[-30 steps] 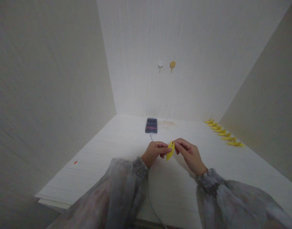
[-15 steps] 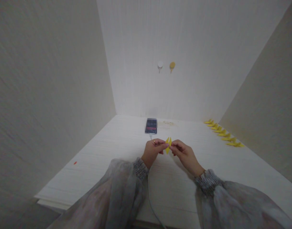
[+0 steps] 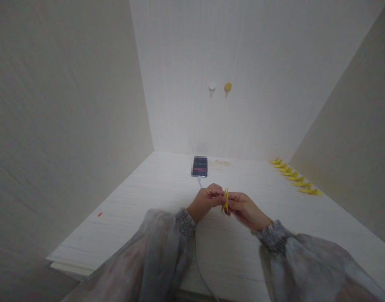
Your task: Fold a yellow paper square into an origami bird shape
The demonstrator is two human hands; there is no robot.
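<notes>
Between my two hands is a small folded piece of yellow paper (image 3: pixel 226 200), seen nearly edge-on with narrow points at top and bottom. My left hand (image 3: pixel 208 201) pinches it from the left, a ring on one finger. From the right, the fingertips of my right hand (image 3: pixel 244 207) are closed on the same paper. Both hands are above the white table, and the fingers cover part of the folds. Along the table's right side stands a row of several folded yellow paper birds (image 3: pixel 294 176).
A phone (image 3: pixel 200 167) lies near the back wall, with a cable (image 3: pixel 197 256) running from it toward the front edge. Two hooks, one white (image 3: pixel 212 87) and one yellow (image 3: pixel 228 87), are on the back wall. A small red scrap (image 3: pixel 99 214) lies at left. Walls enclose both sides.
The folded yellow paper has moved slightly right and down and turned more edge-on. My hands have shifted with it, and my right fingers now lie straighter against it.
</notes>
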